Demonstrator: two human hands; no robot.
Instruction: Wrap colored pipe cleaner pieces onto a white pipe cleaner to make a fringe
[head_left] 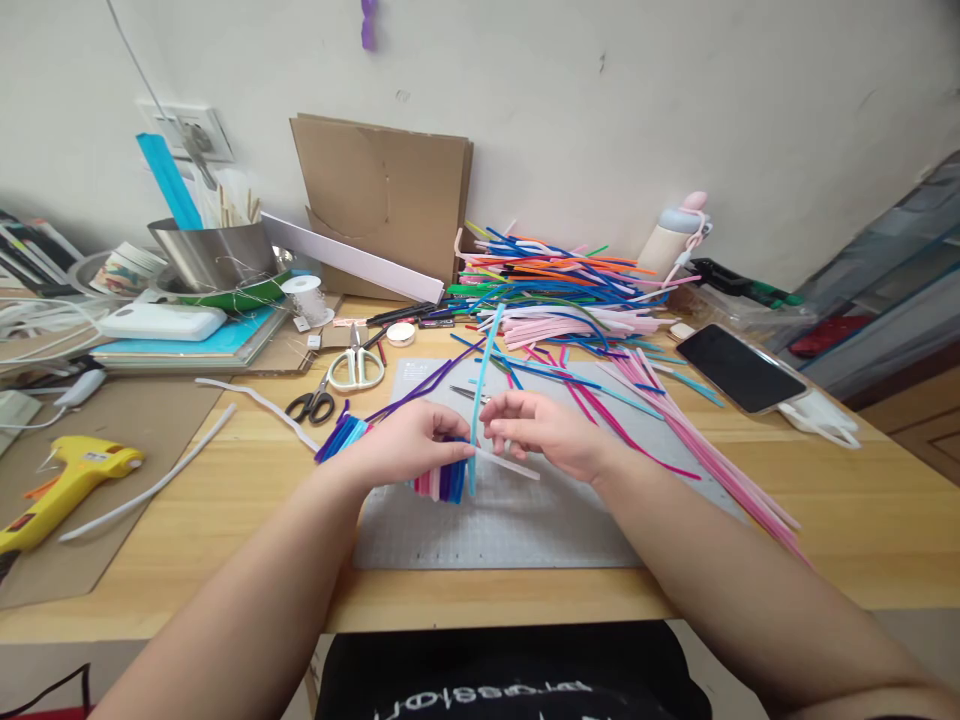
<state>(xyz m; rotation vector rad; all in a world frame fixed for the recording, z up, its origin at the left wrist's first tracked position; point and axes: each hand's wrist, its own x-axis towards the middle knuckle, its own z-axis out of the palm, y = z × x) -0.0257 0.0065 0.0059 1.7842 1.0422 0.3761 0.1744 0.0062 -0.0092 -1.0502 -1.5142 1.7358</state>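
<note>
Both hands meet over the grey cutting mat (525, 540). My left hand (412, 440) is closed on a band of pipe cleaners (435, 484) folded side by side in blue, purple, pink and white; its fingers cover the middle of the band. At the band's right end a light blue pipe cleaner (485, 375) stands nearly upright across a white pipe cleaner (514, 465) that sticks out to the right. My right hand (544, 430) is just right of the light blue one, its fingers loosely curled and apart, the tips close to it. Whether they touch it is hard to see.
Loose pipe cleaners (555, 285) are heaped at the back, with pink ones (697, 450) on the right beside a phone (739, 368). Scissors (356, 368), a wire spool (304, 297) and a yellow glue gun (75, 480) lie left. Cardboard (382, 200) leans on the wall.
</note>
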